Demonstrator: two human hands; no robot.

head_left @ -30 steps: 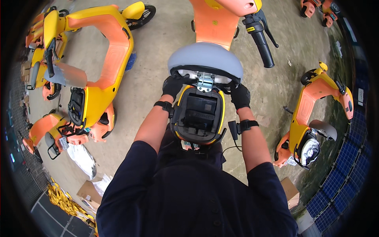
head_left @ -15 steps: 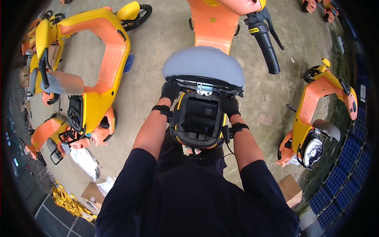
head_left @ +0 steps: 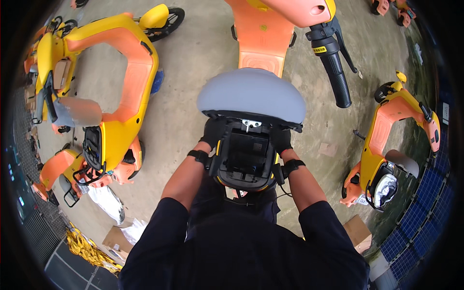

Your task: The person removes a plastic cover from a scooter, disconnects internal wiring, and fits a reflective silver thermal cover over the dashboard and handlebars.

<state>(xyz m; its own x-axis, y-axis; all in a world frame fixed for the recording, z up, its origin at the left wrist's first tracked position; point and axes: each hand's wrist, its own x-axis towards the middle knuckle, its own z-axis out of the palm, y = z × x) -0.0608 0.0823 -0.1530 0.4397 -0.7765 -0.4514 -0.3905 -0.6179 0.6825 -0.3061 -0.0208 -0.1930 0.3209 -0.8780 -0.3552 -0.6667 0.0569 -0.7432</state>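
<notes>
In the head view, the only one, the grey seat [head_left: 251, 94] stands raised at 12 o'clock from the black tub [head_left: 244, 181], with its bright metal hinge [head_left: 251, 123] between the two. Your gloved left hand [head_left: 213, 131] is at the tub's 10 o'clock and your gloved right hand [head_left: 280, 139] at its 2 o'clock, each up against the seat's near edge. Your fingers run out of sight beneath that edge, so there's no telling how far they are curled or whether they grip it. The seat looks moderately light, with a padded, slightly giving top over a stiff black base; its smooth cover may slide under gloves. It isn't likely to be fragile, though the hinge probably limits its swing to one arc. The firm rim either side of the hinge seems the best hold, clear of the metal, where a fingertip could pinch. The grip [head_left: 335, 79] sits near 2 o'clock.
</notes>
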